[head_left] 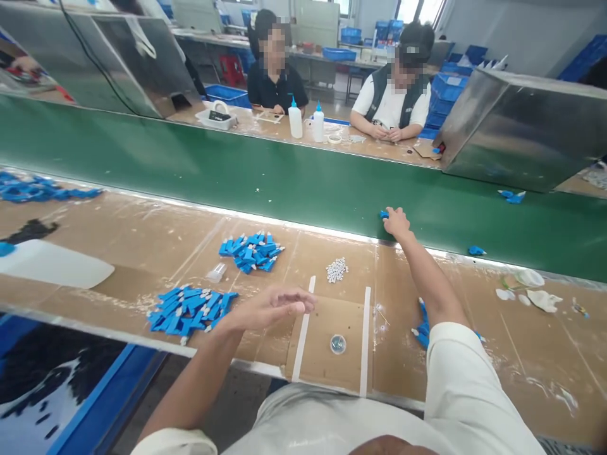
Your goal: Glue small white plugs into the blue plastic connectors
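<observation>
Right of centre in the frame, the right hand stretches far out across the brown bench to the near edge of the green conveyor belt. Its fingers press down on a small blue plastic piece lying right at that edge; whether they are gripping it or only touching it, I cannot tell. Only a sliver of bright blue shows beside the knuckles.

The left hand hovers low in the middle of the frame, fingers loose and spread, holding nothing. Just to its left lies a heap of flat blue plastic strips with white tips, fanned out near the bench's front edge. A second, smaller heap of the same blue strips sits above it, towards the belt, with a small clear plastic cap lying between the two.

Right of the left hand, two white tape lines frame a bare patch of bench, with a small round clear dish inside it. Above that patch rests a little cluster of white beads. More blue pieces peek out beneath the right forearm.

Across the belt, at the top of the frame, two seated people work at a far bench with two white squeeze bottles between them.
</observation>
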A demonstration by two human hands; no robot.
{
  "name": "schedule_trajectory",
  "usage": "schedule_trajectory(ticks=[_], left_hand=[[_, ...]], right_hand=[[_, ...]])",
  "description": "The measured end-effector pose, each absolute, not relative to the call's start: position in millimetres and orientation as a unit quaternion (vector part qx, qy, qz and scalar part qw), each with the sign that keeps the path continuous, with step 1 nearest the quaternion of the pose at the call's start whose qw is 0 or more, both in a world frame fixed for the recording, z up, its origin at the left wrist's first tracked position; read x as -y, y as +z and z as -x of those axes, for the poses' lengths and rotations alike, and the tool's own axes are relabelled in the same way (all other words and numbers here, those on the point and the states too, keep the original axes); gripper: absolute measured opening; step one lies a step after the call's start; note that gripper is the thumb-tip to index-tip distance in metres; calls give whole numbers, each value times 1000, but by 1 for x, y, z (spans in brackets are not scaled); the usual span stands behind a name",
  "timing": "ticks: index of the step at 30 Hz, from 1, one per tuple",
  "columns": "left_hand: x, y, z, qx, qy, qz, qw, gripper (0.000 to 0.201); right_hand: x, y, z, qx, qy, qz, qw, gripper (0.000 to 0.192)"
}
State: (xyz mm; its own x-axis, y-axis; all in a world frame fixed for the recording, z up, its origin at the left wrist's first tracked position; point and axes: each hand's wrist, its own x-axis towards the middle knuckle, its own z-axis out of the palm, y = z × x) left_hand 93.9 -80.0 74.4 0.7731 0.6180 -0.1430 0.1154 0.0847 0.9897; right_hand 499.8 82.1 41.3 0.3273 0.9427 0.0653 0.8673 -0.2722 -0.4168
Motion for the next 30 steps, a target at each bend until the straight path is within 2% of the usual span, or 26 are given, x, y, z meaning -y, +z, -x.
schedule_trajectory(ticks=[4, 7, 9, 12, 15, 18, 25, 30], left_hand=[[84, 70, -92, -292, 187, -631, 694, 33], [84, 67, -95, -320, 234, -603, 692, 38], [84, 65, -102, -333, 295, -568, 693, 47], [88, 65, -120, -316, 365, -495, 723, 64], [98, 65, -139, -249, 288, -444, 811, 72], [114, 63, -153, -210, 212, -403, 865, 64], [150, 58, -164, -224, 207, -266, 914, 18], [164, 61, -167, -221, 215, -241, 920, 14]], right_hand=[[-91, 43, -489, 592, 102, 773, 203, 25], [-74, 57, -465, 629, 119, 738, 213, 15], [-43, 70, -440, 680, 154, 675, 241, 10], [28, 91, -399, 768, 265, 489, 317, 19], [100, 110, -369, 785, 308, 406, 353, 23], [146, 119, -358, 777, 328, 387, 372, 23], [191, 100, -370, 695, 377, 443, 423, 25], [206, 85, -379, 626, 424, 472, 454, 35]])
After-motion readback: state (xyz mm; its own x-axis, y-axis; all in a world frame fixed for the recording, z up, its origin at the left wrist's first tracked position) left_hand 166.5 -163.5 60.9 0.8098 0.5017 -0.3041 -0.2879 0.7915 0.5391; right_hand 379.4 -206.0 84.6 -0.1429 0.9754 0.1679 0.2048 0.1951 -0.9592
